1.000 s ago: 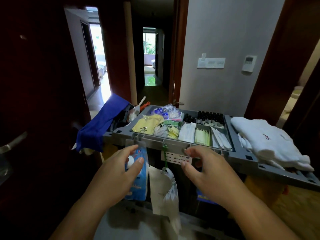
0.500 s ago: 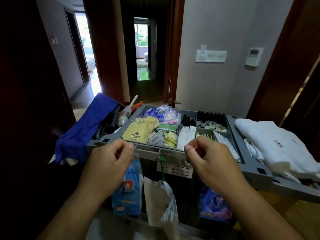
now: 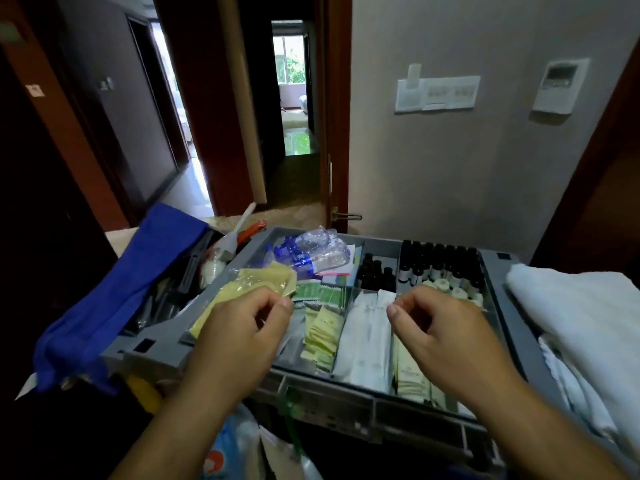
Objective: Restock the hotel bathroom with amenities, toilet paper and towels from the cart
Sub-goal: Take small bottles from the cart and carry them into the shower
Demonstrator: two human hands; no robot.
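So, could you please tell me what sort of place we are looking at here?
Most likely a hotel corridor outside guest rooms: a housekeeping cart tray stocked with small dark amenity bottles, folded white towels beside it, and an open doorway beyond.

The left hand [image 3: 239,337] hovers over the grey cart tray [image 3: 346,407] beside the yellow bag [image 3: 256,280], and the right hand [image 3: 446,337] above the white sachets [image 3: 367,337], both with fingers [image 3: 273,299] curled. Dark bottles [image 3: 440,258] stand at the far side. A blue cloth [image 3: 114,306] hangs left, white towels [image 3: 581,313] lie right.
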